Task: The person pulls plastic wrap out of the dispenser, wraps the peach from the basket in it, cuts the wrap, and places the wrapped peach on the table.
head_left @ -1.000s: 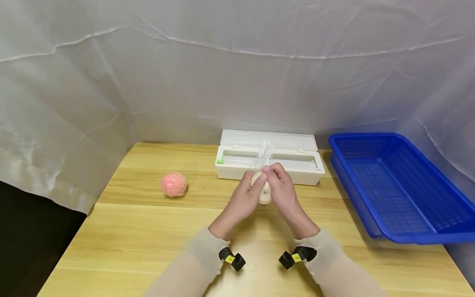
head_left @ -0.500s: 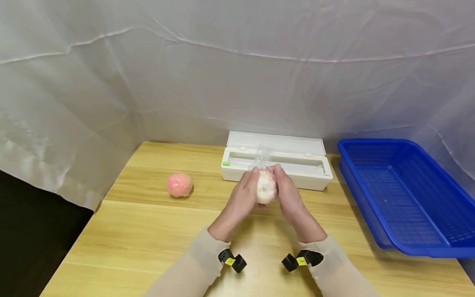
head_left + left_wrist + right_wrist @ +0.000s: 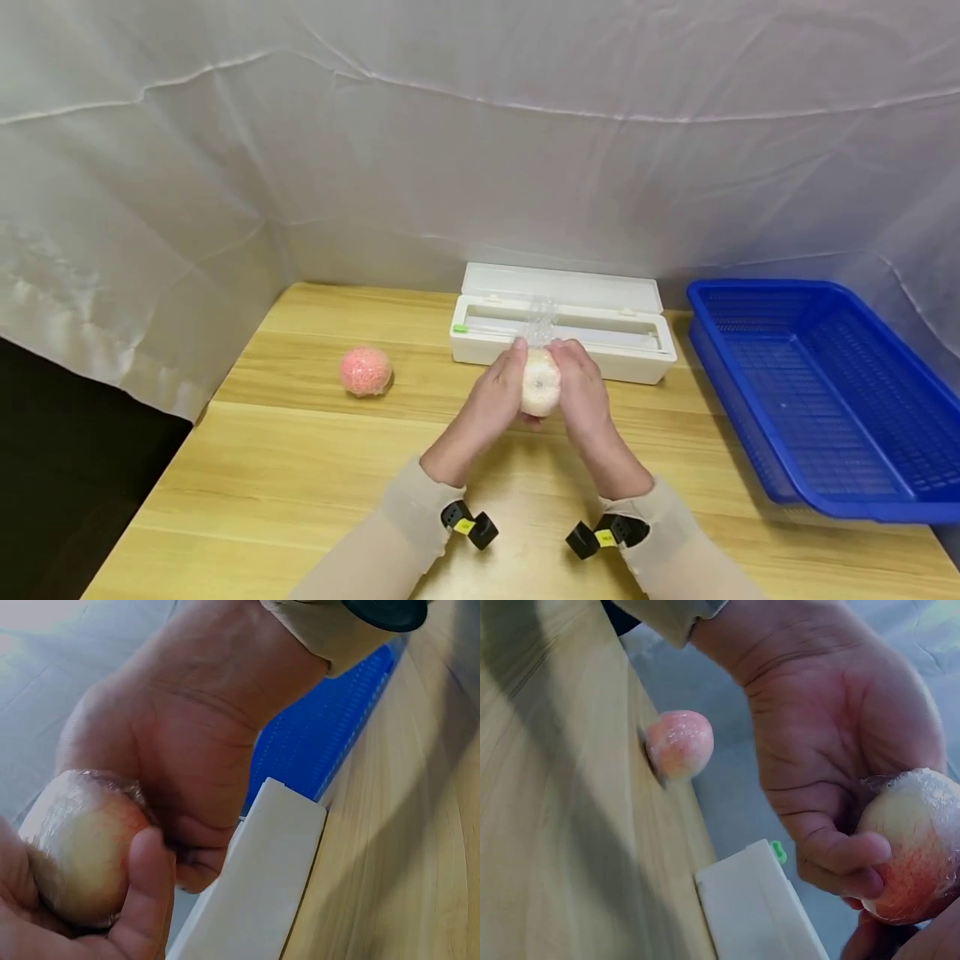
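Observation:
Between my two hands, above the table, is a pale peach [image 3: 541, 384] with a red blush, wrapped in clear cling film. Loose film [image 3: 542, 313] bunches up beyond it. My left hand [image 3: 492, 392] grips one side, its thumb along the peach. From the other side my right hand [image 3: 582, 390] holds it too, with fingers curled against the wrapped fruit in the right wrist view. Some fingertips are hidden behind it. Beyond the hands stands a white cling film dispenser box [image 3: 562, 358], its lid [image 3: 558, 287] raised.
A second film-wrapped peach [image 3: 365, 372], pinker, sits on the wooden table [image 3: 300, 467] to the left. At the right is a blue plastic basket [image 3: 738, 417]. A green slider [image 3: 460, 329] shows on the box's left end. Grey cloth [image 3: 480, 183] hangs behind.
Both hands have shifted from pinching the film at the peach's top to cupping its sides, so more of the peach shows. The view has shifted slightly.

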Demonstrator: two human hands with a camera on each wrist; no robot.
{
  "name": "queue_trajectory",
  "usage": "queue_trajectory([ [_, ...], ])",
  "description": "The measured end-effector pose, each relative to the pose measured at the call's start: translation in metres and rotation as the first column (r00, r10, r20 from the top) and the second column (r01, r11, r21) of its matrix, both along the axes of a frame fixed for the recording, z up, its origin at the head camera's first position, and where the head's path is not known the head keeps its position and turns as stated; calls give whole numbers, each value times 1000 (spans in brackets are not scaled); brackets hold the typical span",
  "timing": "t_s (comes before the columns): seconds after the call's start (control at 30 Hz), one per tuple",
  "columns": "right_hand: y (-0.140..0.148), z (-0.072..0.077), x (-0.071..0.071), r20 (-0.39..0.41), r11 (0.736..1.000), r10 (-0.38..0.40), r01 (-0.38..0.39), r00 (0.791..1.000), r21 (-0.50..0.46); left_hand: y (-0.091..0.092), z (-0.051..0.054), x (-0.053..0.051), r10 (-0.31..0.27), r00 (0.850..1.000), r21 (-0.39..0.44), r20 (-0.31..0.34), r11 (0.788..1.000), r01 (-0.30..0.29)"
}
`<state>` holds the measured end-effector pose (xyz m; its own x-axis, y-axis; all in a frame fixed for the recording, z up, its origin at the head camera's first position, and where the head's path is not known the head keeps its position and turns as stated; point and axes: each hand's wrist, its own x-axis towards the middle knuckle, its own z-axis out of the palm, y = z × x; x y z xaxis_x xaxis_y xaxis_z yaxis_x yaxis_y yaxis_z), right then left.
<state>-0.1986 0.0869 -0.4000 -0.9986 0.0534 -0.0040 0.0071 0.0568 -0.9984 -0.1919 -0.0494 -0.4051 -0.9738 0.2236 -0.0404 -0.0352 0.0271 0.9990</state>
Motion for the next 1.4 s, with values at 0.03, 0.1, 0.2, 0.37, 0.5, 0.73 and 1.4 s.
queue_trajectory([
  [0.03,2,1,0,22,999,-3,3,1000,35,0,0,0,-18,1000,27,23,999,17],
  [0.1,6,3,-1,48,995,2,-7,999,96,0,0,-1,-46,997,76,64,996,41],
  [0.2,11,3,-1,13,987,67,-68,998,148,-1,0,-1,-47,994,112,100,993,36],
  [0.37,10,-8,4,-234,923,157,-59,959,380,-4,1,-3,-10,992,143,125,990,-8],
  [0.5,5,-20,6,-459,869,68,173,886,463,-1,3,0,-34,987,166,157,986,7],
  [0.73,3,-27,5,-593,853,-55,346,803,390,0,3,2,-94,979,214,180,975,55],
  [1.4,28,7,-7,37,947,308,-302,951,-113,-35,7,-10,-234,970,186,66,958,219],
])
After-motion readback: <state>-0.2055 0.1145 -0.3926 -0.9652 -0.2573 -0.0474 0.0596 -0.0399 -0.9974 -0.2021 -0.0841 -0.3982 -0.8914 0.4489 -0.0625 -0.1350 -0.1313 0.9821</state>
